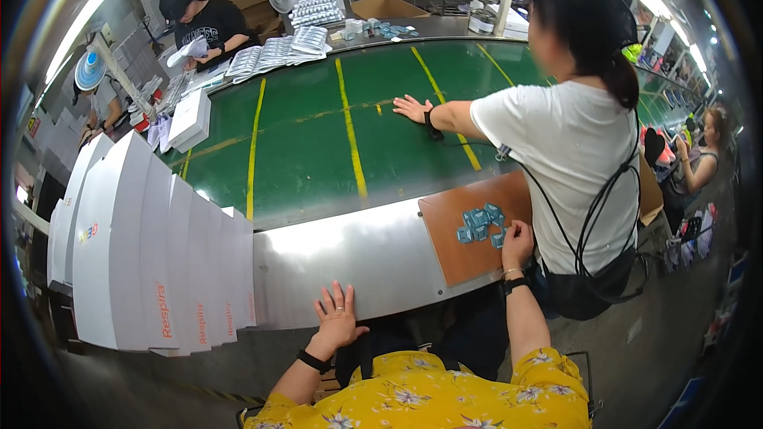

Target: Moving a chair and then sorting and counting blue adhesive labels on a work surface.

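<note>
My left hand (338, 316) lies with fingers spread on the near edge of the bare metal table (350, 262), holding nothing. My right hand (517, 245) is over the right side of a brown wooden board (453, 258). Its fingers are bent together at a small teal packet (497, 241), at the right edge of a loose group. Several more teal packets (477, 222) lie heaped on the board just left of those fingers. The fingertips partly hide where they meet the packet.
Stacked white boxes (119, 254) stand at the left end of the table. Beyond it runs a green conveyor belt (306, 127) with yellow stripes. A co-worker in a white shirt (556, 135) stands close on my right, one hand (413, 109) over the belt. Silver packs (278, 52) lie across the belt.
</note>
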The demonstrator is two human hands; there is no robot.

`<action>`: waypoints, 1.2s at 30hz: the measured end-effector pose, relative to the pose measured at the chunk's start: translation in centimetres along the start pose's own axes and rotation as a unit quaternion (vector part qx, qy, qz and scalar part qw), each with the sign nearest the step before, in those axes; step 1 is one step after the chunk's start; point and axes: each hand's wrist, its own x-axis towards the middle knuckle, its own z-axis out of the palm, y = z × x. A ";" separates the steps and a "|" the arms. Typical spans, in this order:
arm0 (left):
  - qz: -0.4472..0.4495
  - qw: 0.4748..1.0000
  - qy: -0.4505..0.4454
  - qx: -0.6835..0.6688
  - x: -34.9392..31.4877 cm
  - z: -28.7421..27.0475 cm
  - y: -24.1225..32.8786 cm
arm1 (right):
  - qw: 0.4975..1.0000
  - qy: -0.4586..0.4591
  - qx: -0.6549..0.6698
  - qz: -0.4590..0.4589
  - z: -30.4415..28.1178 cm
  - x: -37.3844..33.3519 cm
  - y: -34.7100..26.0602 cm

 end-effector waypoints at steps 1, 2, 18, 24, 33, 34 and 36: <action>0.001 1.000 0.002 -0.004 1.0 -2.1 0.1 | 1.000 -0.006 -0.008 0.006 -0.2 0.2 0.2; 0.022 0.996 -0.075 -0.053 2.1 -5.4 0.0 | 1.000 -0.008 -0.010 0.001 -0.4 0.3 0.1; -0.198 0.945 0.250 -0.078 40.9 -15.1 -12.3 | 0.861 -0.392 0.286 -0.150 27.0 12.0 -31.4; -0.189 0.953 0.224 -0.077 39.5 -14.7 -15.5 | 0.870 -0.427 -0.001 -0.246 48.3 24.3 -34.5; -0.177 0.949 0.242 -0.095 39.2 -14.7 -17.5 | 0.908 -0.348 -0.031 -0.232 71.7 32.0 -39.8; -0.176 0.951 0.237 -0.088 39.3 -14.1 -17.8 | 0.911 -0.327 -0.022 -0.250 73.7 32.3 -40.2; -0.171 0.954 0.229 -0.087 39.5 -13.5 -17.8 | 0.917 -0.305 -0.013 -0.258 77.6 33.7 -40.8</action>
